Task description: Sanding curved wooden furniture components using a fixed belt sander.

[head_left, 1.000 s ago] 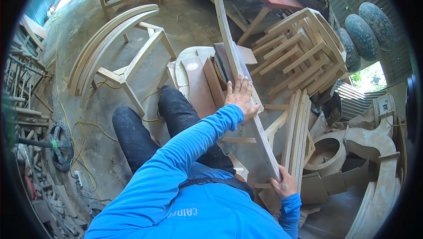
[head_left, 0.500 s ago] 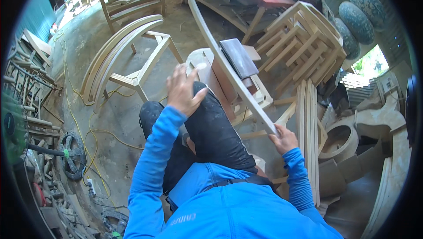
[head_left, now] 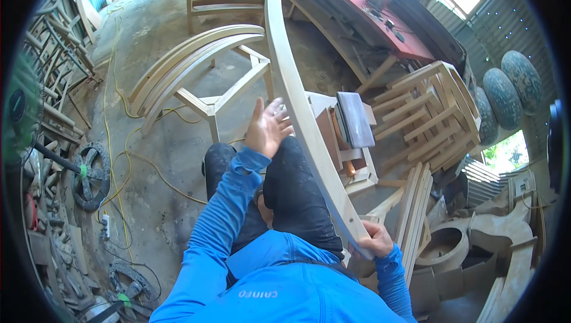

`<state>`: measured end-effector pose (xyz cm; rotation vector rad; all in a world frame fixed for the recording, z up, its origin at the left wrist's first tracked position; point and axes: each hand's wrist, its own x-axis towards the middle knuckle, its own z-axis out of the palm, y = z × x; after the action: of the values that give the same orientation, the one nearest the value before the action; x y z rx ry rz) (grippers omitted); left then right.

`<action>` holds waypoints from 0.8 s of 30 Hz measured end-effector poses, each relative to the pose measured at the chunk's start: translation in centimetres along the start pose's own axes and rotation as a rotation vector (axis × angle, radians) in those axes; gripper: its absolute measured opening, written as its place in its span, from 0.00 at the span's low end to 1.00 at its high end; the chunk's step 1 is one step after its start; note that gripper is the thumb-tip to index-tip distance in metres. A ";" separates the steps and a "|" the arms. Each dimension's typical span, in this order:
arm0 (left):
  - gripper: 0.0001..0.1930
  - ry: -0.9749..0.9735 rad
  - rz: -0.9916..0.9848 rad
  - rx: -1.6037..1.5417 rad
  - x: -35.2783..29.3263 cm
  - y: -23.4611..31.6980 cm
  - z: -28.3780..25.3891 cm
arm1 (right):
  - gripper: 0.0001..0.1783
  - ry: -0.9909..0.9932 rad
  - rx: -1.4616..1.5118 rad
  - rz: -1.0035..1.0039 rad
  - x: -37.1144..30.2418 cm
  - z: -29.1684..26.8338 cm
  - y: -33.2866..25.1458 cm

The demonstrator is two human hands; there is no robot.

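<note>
A long curved wooden slat (head_left: 291, 88) slants across the middle, its far end raised toward the back and its near end beside my right thigh. My right hand (head_left: 376, 239) is wrapped round that near end. My left hand (head_left: 269, 128) hovers over my knees, fingers spread and palm turned toward the slat, holding nothing; a small gap seems to part it from the wood. Just right of the slat, a grey flat-faced block (head_left: 355, 119) rests on a wooden stand (head_left: 331, 138). An orange-brown object (head_left: 350, 169) shows low on this stand, partly hidden.
Several curved slats (head_left: 196, 46) lie across a wooden frame (head_left: 238, 92) ahead on the left. Stacked frames (head_left: 437, 118) and long strips (head_left: 410, 204) stand to the right. A yellow cord (head_left: 157, 171) winds over the floor. Behind is a red-topped bench (head_left: 380, 19).
The slat has turned to show its broad face, and its near end has come closer to my body. My left hand has rotated from back-up to palm showing. The view has shifted.
</note>
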<state>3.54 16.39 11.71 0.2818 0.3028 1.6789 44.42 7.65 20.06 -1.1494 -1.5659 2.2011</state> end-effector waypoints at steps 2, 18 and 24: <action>0.40 -0.067 0.080 -0.021 -1.7 0.6 6.4 | 0.41 -0.100 0.112 -0.023 0.0 -1.4 2.3; 0.25 0.097 0.552 0.276 -6.9 1.1 9.8 | 0.44 0.174 0.016 -0.347 -0.8 -6.8 1.7; 0.24 0.017 0.490 0.236 -9.1 0.4 12.9 | 0.45 0.299 -0.125 -0.573 -3.6 -9.3 2.2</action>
<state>8.94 7.82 23.82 0.5516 0.4730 2.1302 53.78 11.30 18.59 -0.8629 -1.6551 1.5131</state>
